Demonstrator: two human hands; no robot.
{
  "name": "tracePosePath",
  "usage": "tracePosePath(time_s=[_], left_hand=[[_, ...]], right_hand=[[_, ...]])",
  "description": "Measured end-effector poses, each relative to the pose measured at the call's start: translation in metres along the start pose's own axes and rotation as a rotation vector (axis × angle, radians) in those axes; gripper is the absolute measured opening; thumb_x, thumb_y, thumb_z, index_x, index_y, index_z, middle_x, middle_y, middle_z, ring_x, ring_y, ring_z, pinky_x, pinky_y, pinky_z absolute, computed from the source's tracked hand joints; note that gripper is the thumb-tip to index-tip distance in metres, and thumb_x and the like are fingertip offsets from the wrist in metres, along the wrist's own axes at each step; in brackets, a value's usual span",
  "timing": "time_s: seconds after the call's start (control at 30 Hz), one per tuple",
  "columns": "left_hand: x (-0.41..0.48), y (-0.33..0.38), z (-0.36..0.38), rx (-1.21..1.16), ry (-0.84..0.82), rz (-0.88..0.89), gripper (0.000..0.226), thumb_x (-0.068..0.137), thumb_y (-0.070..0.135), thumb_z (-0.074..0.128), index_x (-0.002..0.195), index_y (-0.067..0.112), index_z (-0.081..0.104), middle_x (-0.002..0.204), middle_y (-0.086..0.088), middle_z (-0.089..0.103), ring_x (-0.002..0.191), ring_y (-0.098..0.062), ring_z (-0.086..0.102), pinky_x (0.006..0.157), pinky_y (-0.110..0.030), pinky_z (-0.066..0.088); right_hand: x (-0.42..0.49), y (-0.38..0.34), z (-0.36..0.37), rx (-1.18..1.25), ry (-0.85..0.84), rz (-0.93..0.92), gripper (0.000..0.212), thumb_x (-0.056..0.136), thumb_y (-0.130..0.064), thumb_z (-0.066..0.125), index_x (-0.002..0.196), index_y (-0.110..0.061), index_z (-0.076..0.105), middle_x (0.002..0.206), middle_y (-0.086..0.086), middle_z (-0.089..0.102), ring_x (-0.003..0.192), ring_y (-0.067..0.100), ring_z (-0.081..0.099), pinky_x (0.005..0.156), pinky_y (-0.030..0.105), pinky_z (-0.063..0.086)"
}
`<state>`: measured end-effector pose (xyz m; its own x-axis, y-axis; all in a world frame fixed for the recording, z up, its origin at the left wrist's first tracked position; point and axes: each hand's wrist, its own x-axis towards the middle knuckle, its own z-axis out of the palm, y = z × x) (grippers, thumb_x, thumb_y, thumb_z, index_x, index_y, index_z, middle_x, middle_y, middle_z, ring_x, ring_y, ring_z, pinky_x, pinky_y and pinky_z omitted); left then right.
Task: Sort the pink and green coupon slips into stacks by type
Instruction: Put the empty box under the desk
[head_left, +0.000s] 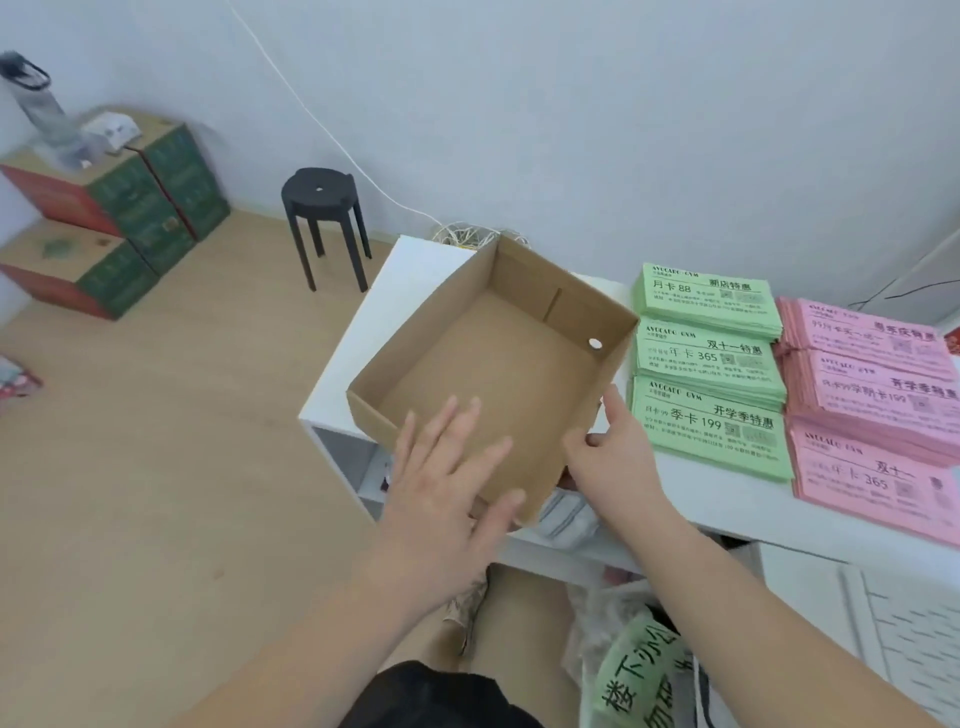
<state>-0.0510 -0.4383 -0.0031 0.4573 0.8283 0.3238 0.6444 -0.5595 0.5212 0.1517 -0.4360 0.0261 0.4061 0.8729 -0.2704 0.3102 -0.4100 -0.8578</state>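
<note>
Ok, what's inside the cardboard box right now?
Nothing shows inside the cardboard box but its bare brown floor and a round hole in the right wall. The left hand covers the near corner of the floor, so that part is hidden.

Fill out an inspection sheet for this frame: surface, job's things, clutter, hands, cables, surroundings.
Surface: white table, bare along its front edge.
Job's things: three green slip stacks in a column; three pink slip stacks just to their right, overlapping each other.
Clutter: cardboard box, open and empty, overhanging the table's left front corner.
Hands: left hand has its fingers spread over the box's near wall; right hand is at the box's near right corner, grip unclear.
Cables: white cable runs down the wall to a tangle behind the table; dark wires at far right.
Surroundings: black stool, stacked cartons, wooden floor.
</note>
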Motion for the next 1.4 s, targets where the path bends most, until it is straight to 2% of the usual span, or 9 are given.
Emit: tracePosePath(time_s=[0.13,0.23,0.3,0.37,0.5,0.63,0.93,1.07,1.4], left_hand=[[-0.060,-0.003,-0.042,0.058,0.061,-0.511,0.087,0.094,0.045,0.066,0.163,0.024,0.018,0.171,-0.010,-0.003,0.156,-0.026,-0.001,0.125,-0.043,0.003],[-0.091,-0.010,-0.076,-0.017,-0.023,-0.771,0.081,0.097,0.031,0.062,0.163,0.023,0.015,0.165,-0.010,0.027,0.148,-0.029,0.031,0.117,-0.043,0.033],[-0.112,-0.006,-0.089,-0.112,-0.107,-0.740,0.055,0.100,0.021,0.055,0.153,0.028,0.040,0.109,0.003,0.069,0.098,-0.010,0.065,0.080,-0.026,0.053],[-0.135,0.003,-0.092,-0.175,-0.153,-0.724,0.046,0.100,0.013,0.052,0.143,0.030,0.052,0.074,0.014,0.061,0.068,0.001,0.059,0.054,-0.011,0.040],[-0.191,0.010,-0.088,-0.127,-0.161,-0.721,0.068,0.100,0.012,0.052,0.160,0.032,0.027,0.071,0.009,0.056,0.061,-0.005,0.055,0.050,-0.013,0.037],[-0.234,-0.001,-0.093,-0.086,-0.205,-0.714,0.082,0.100,0.011,0.051,0.163,0.036,0.004,0.060,0.004,0.055,0.052,-0.015,0.054,0.054,-0.032,0.044],[-0.311,-0.067,-0.113,-0.044,-0.512,-0.665,0.082,0.104,0.054,0.040,0.163,0.027,-0.010,0.108,-0.008,0.065,0.105,-0.029,0.063,0.083,-0.037,0.049],[-0.324,-0.092,-0.084,-0.127,-0.649,-0.571,0.107,0.091,0.076,0.046,0.158,0.032,-0.025,0.168,-0.002,0.025,0.147,-0.025,0.036,0.114,-0.040,0.039],[-0.356,-0.138,0.030,-0.153,-0.780,-0.590,0.128,0.070,0.090,0.052,0.155,0.038,-0.027,0.165,0.004,0.032,0.143,-0.019,0.044,0.112,-0.039,0.044]], right_hand=[[-0.063,0.014,-0.005,-0.264,0.013,-0.143,0.080,0.096,-0.012,0.046,0.161,-0.038,0.007,0.051,0.002,0.049,0.046,0.016,0.046,0.046,0.031,0.043],[-0.113,0.018,-0.008,-0.381,-0.048,-0.214,0.084,0.097,-0.007,0.044,0.161,-0.038,0.000,0.057,0.006,0.049,0.050,0.023,0.048,0.048,0.041,0.046],[-0.142,0.021,-0.007,-0.519,-0.096,-0.238,0.092,0.094,-0.001,0.044,0.161,-0.040,-0.005,0.061,0.006,0.051,0.055,0.026,0.053,0.055,0.045,0.049],[-0.164,0.029,-0.001,-0.675,-0.121,-0.218,0.097,0.093,0.001,0.043,0.158,-0.046,-0.012,0.067,0.003,0.052,0.060,0.026,0.055,0.059,0.045,0.050],[-0.209,0.065,0.020,-0.630,-0.137,-0.262,0.089,0.106,-0.031,0.046,0.150,-0.055,-0.028,0.094,-0.005,0.056,0.067,0.013,0.055,0.061,0.035,0.051],[-0.247,0.095,0.049,-0.518,-0.152,-0.086,0.087,0.103,-0.056,0.040,0.150,-0.047,-0.033,0.076,-0.006,0.059,0.057,0.011,0.057,0.051,0.028,0.042],[-0.296,0.143,0.143,-0.556,-0.238,0.083,0.070,0.109,-0.024,0.037,0.163,-0.032,-0.008,0.062,0.001,0.057,0.057,0.020,0.057,0.050,0.028,0.036],[-0.294,0.163,0.162,-0.511,-0.171,0.161,0.067,0.109,-0.034,0.035,0.162,-0.038,-0.005,0.078,0.005,0.066,0.069,0.024,0.064,0.063,0.035,0.049],[-0.266,0.277,0.178,-0.445,-0.272,0.265,0.082,0.096,-0.073,0.030,0.162,-0.040,-0.006,0.100,0.006,0.073,0.092,0.022,0.069,0.085,0.033,0.050]])
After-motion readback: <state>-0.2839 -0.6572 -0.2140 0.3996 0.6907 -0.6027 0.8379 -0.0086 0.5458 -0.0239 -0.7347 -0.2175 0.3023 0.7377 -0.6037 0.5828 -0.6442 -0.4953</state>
